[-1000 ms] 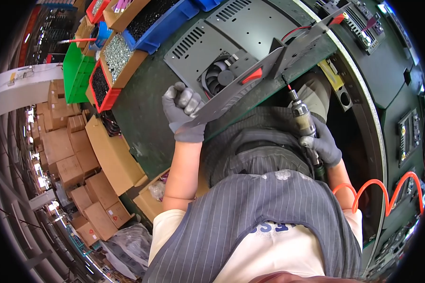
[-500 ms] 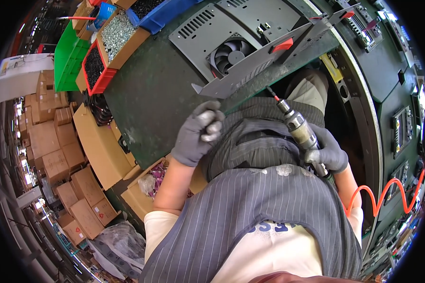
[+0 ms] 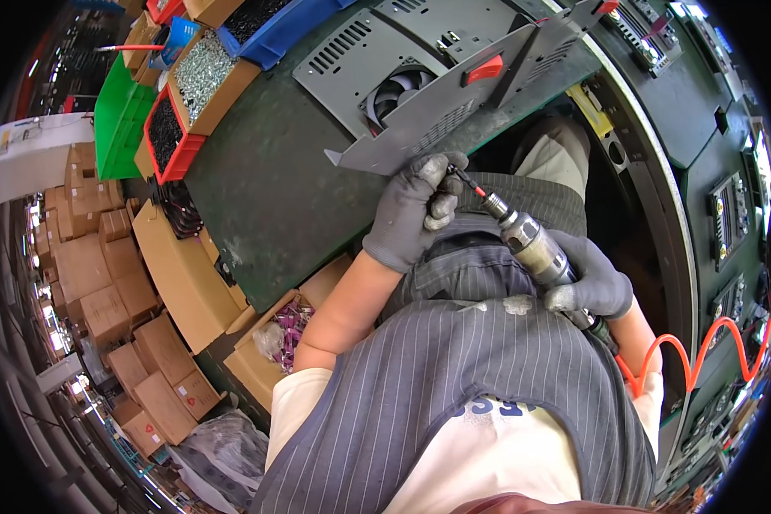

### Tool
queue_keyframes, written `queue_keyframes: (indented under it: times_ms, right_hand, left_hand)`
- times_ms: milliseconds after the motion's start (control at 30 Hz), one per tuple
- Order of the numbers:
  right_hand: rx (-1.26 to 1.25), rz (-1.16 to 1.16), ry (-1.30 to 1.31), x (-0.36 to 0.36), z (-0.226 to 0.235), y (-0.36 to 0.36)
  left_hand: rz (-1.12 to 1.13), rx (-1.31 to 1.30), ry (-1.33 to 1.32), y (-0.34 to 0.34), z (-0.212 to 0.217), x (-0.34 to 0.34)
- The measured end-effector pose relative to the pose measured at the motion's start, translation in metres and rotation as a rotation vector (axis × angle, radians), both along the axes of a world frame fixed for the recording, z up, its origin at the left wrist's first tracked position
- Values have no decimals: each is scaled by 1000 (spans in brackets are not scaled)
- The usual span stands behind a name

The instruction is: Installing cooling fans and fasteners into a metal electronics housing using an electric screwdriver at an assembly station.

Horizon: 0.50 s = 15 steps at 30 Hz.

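My right hand [image 3: 595, 278], in a grey glove, is wrapped round a pneumatic screwdriver [image 3: 533, 247]. The tool's bit slants up and left, with a red band near its chuck. At the bit's tip, the gloved fingers of my left hand [image 3: 409, 210] are closed in a pinch. Something small and dark shows between them, too small to make out. Just beyond that hand stands a grey sheet-metal housing [image 3: 341, 56] on the green bench [image 3: 265, 188]. It has a black fan [image 3: 396, 92], slotted vents and an upright front panel with a red switch-like part [image 3: 483, 70].
At the far left are a red bin [image 3: 167, 133] of black screws, a carton [image 3: 204, 77] of silvery screws, a blue bin [image 3: 274, 38] and a green bin [image 3: 120, 120]. A coiled red hose [image 3: 687, 364] hangs at right. Cardboard boxes [image 3: 103, 265] are stacked at left.
My left hand has moved right and away from me to the screwdriver's tip. The screwdriver has shifted slightly left toward it. The whole view has shifted a little.
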State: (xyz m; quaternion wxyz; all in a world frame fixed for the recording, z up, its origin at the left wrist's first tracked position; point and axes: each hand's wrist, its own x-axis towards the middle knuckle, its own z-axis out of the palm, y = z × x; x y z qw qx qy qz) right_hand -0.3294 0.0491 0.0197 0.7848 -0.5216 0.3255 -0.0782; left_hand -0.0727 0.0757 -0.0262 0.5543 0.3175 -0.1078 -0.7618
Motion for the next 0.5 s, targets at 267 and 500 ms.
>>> queue_keyframes:
  times_ms: [267,500]
  right_hand:
    - [11,-1,13,-4,4,-4]
    - [-43,115,150,-1,9,-15]
  left_hand:
    - [74,-38,-487,-8,8,-16]
    - [7,-68,-567,-4,17,-13]
